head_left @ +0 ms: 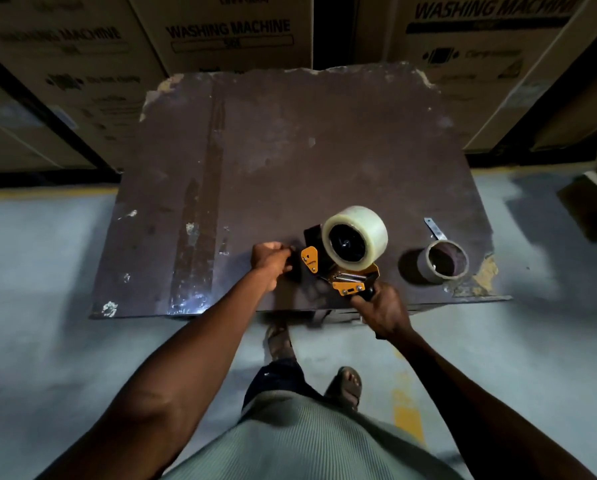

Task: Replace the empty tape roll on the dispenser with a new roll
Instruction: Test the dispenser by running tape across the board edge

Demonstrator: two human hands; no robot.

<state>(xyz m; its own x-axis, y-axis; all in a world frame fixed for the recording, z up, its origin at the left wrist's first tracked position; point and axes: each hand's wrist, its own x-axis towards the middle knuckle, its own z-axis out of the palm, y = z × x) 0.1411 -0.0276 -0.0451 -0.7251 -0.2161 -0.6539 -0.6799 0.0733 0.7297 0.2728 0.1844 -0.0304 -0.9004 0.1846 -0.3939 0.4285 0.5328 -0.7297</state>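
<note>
"WASHING MACHINE" boxes stand behind table. New roll already sits on dispenser, near table's front edge; empty core just right of it. Right hand clamps handle. Left hand fingers curled at dispenser's nose, prob. pinching tape end, can't tell. Pull straight, keep tension.

Worn dark table stands before stacked washing machine cartons on grey floor
</note>
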